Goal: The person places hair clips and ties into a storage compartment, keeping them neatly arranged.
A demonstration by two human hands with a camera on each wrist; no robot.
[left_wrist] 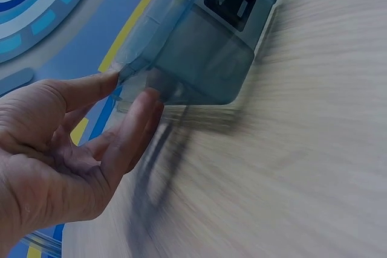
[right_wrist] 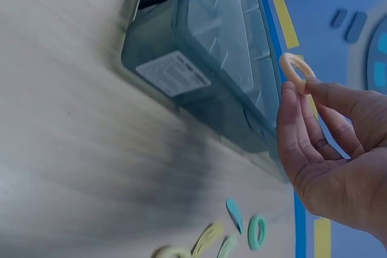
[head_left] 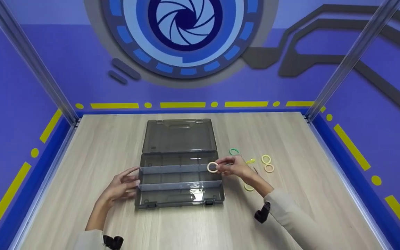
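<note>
- Head view gives us the play: the right hand (head_left: 236, 167) pinches a peach ring (head_left: 208, 168) between thumb and fingertips, seen against the right end of the box (head_left: 179, 204), near its middle row.
- Over on the left, the left hand (head_left: 118, 187) has fingers spread and only gently bent, tips touching the box's end wall, no closed grip to call!
- Danger spot: that's a slim pinch at the ring's edge, so a slack thumb could, I'd judge, drop it into the wrong row or onto the counter (head_left: 179, 229).
- A knock on the thin dividers (head_left: 175, 186) might jolt it loose; a hard left-hand push could slide the box.
- Watch the right forearm, too: a low sweep may scatter the yellow ring (head_left: 248, 189) partly hidden beside it.
- Tough to read: the ring's height above the rim, the small pieces behind the right hand, the label (right_wrist: 174, 74) print, and another ring (right_wrist: 171, 253) cut off at the right wrist view's bottom edge.
</note>
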